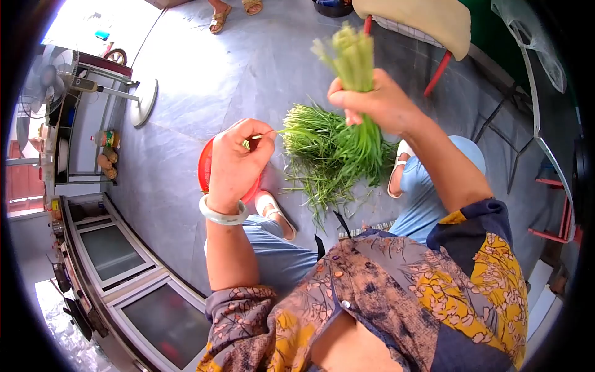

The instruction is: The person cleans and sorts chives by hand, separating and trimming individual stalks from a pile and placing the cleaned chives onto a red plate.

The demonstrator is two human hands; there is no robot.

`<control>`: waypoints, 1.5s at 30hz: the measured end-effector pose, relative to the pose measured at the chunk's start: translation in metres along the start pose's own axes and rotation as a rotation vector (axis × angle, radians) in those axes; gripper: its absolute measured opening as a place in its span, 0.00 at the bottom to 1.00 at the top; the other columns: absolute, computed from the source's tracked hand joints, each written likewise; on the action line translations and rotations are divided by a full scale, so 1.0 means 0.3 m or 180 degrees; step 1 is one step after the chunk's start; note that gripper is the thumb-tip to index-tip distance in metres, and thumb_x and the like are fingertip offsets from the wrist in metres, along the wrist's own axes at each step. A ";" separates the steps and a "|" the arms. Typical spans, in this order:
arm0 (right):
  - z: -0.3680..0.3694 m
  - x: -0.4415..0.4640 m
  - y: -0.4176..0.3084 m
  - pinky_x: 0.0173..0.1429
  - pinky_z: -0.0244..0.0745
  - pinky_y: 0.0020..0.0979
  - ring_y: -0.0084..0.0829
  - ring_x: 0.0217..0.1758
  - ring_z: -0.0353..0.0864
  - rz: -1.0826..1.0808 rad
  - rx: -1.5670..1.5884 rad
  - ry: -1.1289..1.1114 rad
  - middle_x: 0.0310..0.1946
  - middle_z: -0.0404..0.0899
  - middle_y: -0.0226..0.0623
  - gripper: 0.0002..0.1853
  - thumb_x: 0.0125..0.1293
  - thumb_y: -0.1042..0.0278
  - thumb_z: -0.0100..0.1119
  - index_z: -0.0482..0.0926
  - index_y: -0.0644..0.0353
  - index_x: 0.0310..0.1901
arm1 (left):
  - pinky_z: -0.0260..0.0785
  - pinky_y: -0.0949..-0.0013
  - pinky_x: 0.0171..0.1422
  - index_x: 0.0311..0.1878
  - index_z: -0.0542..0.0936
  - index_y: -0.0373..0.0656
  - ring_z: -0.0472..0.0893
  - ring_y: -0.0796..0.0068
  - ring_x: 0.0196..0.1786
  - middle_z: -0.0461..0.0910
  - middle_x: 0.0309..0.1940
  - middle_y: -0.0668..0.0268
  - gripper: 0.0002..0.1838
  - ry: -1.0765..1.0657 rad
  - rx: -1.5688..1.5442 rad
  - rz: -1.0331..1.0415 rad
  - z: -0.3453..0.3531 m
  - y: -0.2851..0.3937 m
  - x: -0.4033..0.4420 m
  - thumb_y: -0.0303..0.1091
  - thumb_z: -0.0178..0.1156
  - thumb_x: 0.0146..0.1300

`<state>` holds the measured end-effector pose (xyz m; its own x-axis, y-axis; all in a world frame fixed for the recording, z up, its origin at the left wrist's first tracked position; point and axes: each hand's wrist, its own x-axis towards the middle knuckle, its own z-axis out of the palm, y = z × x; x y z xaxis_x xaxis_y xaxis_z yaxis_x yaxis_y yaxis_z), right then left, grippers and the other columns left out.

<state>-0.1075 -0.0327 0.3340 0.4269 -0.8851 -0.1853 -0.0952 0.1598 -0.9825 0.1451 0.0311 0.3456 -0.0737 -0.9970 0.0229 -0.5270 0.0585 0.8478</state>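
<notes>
My right hand (378,105) is closed round a thick bunch of green stalks (354,62), pale ends up and leaves hanging down. In my left hand (242,158) the thumb and forefinger pinch a thin green strand (291,131) at its end. Below and between both hands, a loose heap of long green leaves (316,146) lies on the floor. A red basin (204,166) is partly hidden behind my left hand.
A fan (144,102) stands on the floor at the left, near a shelf with a bottle (106,138). Cabinets (145,291) line the lower left. Another person's sandalled feet (220,18) are at the top. A red-legged table (415,22) is at the upper right.
</notes>
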 end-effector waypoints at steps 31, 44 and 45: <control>0.097 0.004 0.077 0.26 0.68 0.25 0.18 0.20 0.71 0.0174 -0.0044 -0.0558 0.22 0.75 0.26 0.09 0.62 0.64 0.59 0.78 0.62 0.36 | 0.69 0.76 0.49 0.38 0.76 0.41 0.75 0.83 0.38 0.80 0.35 0.69 0.07 0.0004 -0.2441 0.0089 0.165 -0.076 0.072 0.33 0.54 0.73; 0.150 -0.008 0.061 0.27 0.67 0.23 0.16 0.21 0.71 0.0121 -0.0058 -0.0459 0.22 0.75 0.24 0.08 0.61 0.66 0.62 0.80 0.62 0.35 | 0.68 0.75 0.48 0.37 0.77 0.41 0.73 0.83 0.36 0.79 0.32 0.71 0.09 -0.0120 -0.2717 -0.0262 0.143 -0.099 0.064 0.34 0.55 0.72; 0.161 -0.008 0.067 0.27 0.66 0.22 0.15 0.21 0.70 0.0099 -0.0021 -0.0442 0.22 0.75 0.23 0.06 0.61 0.68 0.61 0.80 0.62 0.36 | 0.68 0.75 0.48 0.37 0.77 0.40 0.73 0.83 0.36 0.79 0.32 0.71 0.09 -0.0131 -0.2742 -0.0260 0.144 -0.100 0.065 0.34 0.55 0.72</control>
<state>-0.0671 -0.0063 0.3138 0.5439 -0.8108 -0.2165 -0.1158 0.1829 -0.9763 0.1228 0.0122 0.2977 -0.1030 -0.9928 -0.0606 0.2920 -0.0884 0.9523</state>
